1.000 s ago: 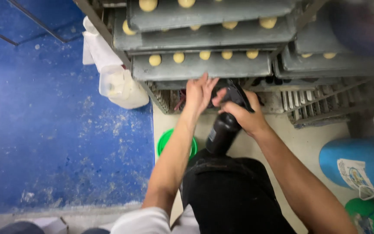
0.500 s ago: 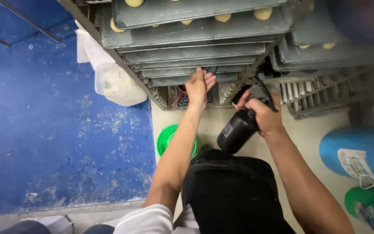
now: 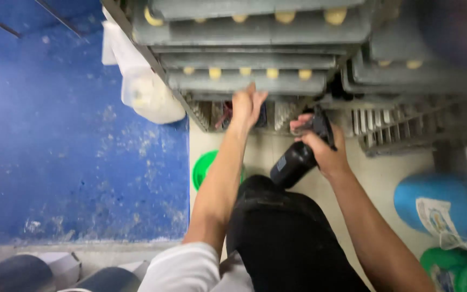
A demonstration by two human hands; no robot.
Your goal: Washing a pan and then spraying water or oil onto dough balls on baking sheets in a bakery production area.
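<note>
My right hand (image 3: pixel 322 146) grips the trigger head of a black spray bottle (image 3: pixel 293 165), whose body hangs down and to the left, nozzle pointed at the rack. My left hand (image 3: pixel 247 105) reaches forward with fingers spread, touching the front edge of a grey metal tray (image 3: pixel 244 81) that holds a row of pale dough balls (image 3: pixel 244 71). More trays of dough balls are stacked above it in a metal rack (image 3: pixel 201 113). My dark apron (image 3: pixel 287 238) fills the lower middle.
A blue floor (image 3: pixel 71 140) lies to the left. A white plastic bag (image 3: pixel 147 92) hangs on the rack's left post. A green lid (image 3: pixel 204 167) lies on the pale floor. A blue container (image 3: pixel 433 203) and green bottles (image 3: pixel 455 270) stand at right. A wire shelf (image 3: pixel 401 127) sits right of the rack.
My right hand has moved right and away from my left hand, carrying the spray bottle. My left hand stayed at the tray edge. The view has shifted down the rack.
</note>
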